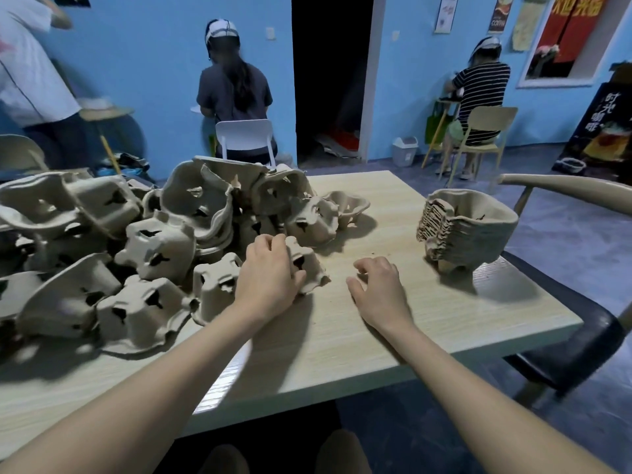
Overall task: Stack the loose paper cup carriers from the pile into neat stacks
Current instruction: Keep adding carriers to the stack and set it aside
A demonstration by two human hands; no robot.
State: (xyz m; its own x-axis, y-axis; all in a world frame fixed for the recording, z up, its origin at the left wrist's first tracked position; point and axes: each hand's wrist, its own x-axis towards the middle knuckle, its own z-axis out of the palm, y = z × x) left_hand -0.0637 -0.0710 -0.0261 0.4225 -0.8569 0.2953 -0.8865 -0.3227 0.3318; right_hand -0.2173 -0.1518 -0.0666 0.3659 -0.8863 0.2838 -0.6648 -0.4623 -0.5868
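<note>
Under left hand [270, 268]: carrier [307, 268], gripped; right hand [379, 285] beside.

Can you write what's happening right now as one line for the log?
left hand: grips carrier at pile edge | right hand: holds nothing, loosely curled above table | stack: upright, far right

We see bare pale wooden table [342, 336] between the jumbled heap of grey-brown moulded-pulp cup carriers [119, 248] filling its left side and the neat nested carrier stack [468, 230] near its right edge.

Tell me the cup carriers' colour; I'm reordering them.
Greyish-beige pulp, seen in the head view: the pile and the stack.
</note>
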